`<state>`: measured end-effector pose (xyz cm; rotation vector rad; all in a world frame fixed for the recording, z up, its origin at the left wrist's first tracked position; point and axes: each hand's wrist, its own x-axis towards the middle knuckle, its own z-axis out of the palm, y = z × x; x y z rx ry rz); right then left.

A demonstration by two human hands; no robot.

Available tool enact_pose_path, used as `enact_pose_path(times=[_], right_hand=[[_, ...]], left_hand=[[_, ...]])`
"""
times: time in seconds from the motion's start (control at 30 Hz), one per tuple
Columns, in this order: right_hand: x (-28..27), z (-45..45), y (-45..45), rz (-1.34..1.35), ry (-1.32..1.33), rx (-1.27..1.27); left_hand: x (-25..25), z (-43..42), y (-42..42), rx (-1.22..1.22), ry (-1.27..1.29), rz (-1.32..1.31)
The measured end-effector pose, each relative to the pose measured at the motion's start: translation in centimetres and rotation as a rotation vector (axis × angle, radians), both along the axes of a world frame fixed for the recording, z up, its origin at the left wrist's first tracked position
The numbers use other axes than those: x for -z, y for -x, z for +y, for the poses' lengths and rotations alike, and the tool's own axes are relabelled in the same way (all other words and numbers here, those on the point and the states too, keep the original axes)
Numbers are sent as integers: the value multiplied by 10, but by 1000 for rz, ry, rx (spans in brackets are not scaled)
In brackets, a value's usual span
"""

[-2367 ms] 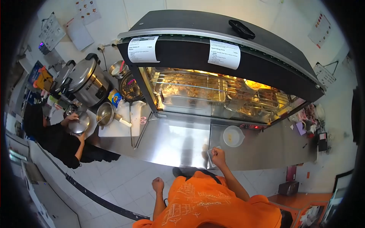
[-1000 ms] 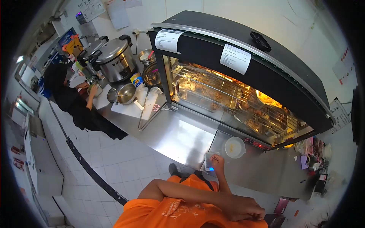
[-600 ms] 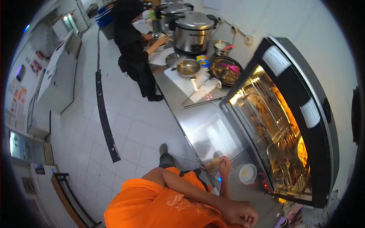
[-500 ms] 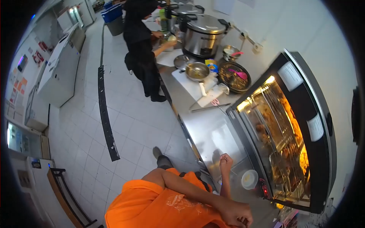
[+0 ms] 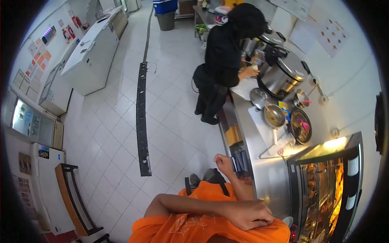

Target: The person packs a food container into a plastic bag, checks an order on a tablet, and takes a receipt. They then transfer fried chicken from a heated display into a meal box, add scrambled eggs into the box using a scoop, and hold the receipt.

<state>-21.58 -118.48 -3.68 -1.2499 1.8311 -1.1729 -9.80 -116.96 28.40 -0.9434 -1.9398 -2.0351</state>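
Observation:
My left arm crosses the orange shirt [image 5: 184, 222], and my left hand [image 5: 253, 215] rests by the right sleeve with its fingers curled in and nothing visible in them. Held out in front of my body, beside the counter's edge, is my right hand [image 5: 224, 164]; it is closed, with no object showing. The steel counter [image 5: 269, 180] lies just to its right. A glass-fronted warmer [image 5: 320, 190] with lit food stands at the lower right. Part of a pale bowl [image 5: 288, 221] shows behind my left hand.
A person in black [image 5: 223, 56] stands at the counter, hands near a large cooker [image 5: 283, 75]. A metal bowl [image 5: 274, 115], a dark pan [image 5: 300, 126] and red-handled scissors [image 5: 281, 152] lie on it. A black strip [image 5: 142, 121] runs along the floor; white freezers [image 5: 91, 65] stand left.
The view has swung left, bringing more floor into sight and shifting the warmer to the lower right. My right hand has left the counter top. My left arm, earlier at my side, now crosses my body.

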Motion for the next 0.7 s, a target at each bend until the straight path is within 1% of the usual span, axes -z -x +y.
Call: enact_pose_path(times=[0.03, 0.07, 0.1, 0.13, 0.17, 0.2, 0.27, 0.3, 0.37, 0.43, 0.47, 0.53, 0.6, 0.63, 0.67, 0.7], right_hand=[[-4, -28, -9, 0, -11, -17], [-9, -57, -18, -25, -8, -105], [-8, -84, -28, -53, -6, -192], [9, -112, -35, -34, 42, -215], [9, -137, -40, -37, 38, -232], [11, -164, -44, -59, 1, -287], [20, -218, -53, -93, -42, -348], [25, -250, -58, -105, -7, -387], [37, -316, -65, -127, 35, -426], [55, -388, -71, -137, -186, -477], [60, -427, -70, -156, -175, -467], [60, -497, -68, -140, -82, -531], [37, -560, -51, -84, 88, -462], [23, -589, -34, -112, -74, -436], [21, -621, -19, -132, -44, -334], [28, -654, 1, -104, 42, -240]], left_hand=[[-10, -28, -9, -12, -92, -48], [-14, -53, -14, -25, -184, -93], [-9, -71, -17, -45, -195, -90], [0, -88, -17, -329, -179, -83], [9, -108, -17, -611, -158, -77], [20, -132, -16, -627, -162, -84], [38, -184, -13, -562, 32, -190], [43, -214, -15, -571, 31, -198], [47, -280, -23, -386, 102, -214], [38, -351, -23, -359, 60, -219], [31, -387, -23, -329, 7, -215], [21, -447, -23, -300, -2, -285], [11, -504, -25, -256, -5, -338], [7, -529, -29, -374, -43, -430], [5, -557, -33, -495, -77, -513], [14, -590, -37, -575, -7, -488]])
